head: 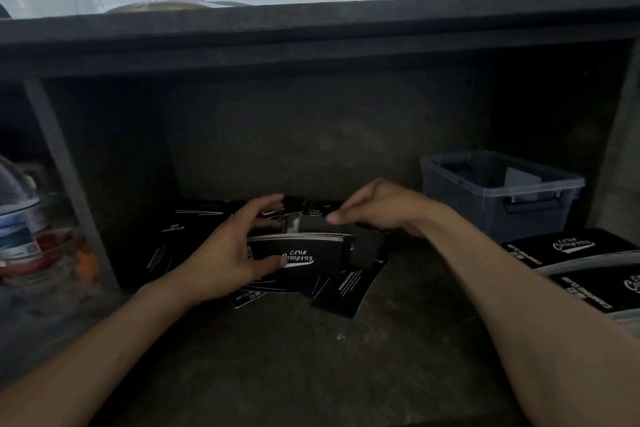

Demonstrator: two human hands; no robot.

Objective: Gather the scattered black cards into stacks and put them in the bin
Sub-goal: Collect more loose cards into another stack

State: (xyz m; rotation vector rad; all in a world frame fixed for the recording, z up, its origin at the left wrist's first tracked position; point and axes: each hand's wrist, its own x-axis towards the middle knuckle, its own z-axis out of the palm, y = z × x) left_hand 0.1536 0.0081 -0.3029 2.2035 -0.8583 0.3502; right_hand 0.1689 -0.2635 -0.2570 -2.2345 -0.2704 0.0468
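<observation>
Black cards with white "Club Camping" print lie scattered (341,291) on the dark shelf floor. My left hand (228,253) grips a stack of black cards (304,251) by its left end, thumb on the front face. My right hand (377,208) comes in from the right above the stack and pinches a few black cards (311,224) over its top edge. More loose cards (166,246) spread out to the left behind my left hand. A clear grey plastic bin (502,191) stands at the back right.
Two boxes of stacked black cards (568,248) sit at the right edge, in front of the bin. A plastic water bottle (20,229) stands in the compartment to the left, behind a grey divider (69,184). A dark shelf board (311,42) overhangs above.
</observation>
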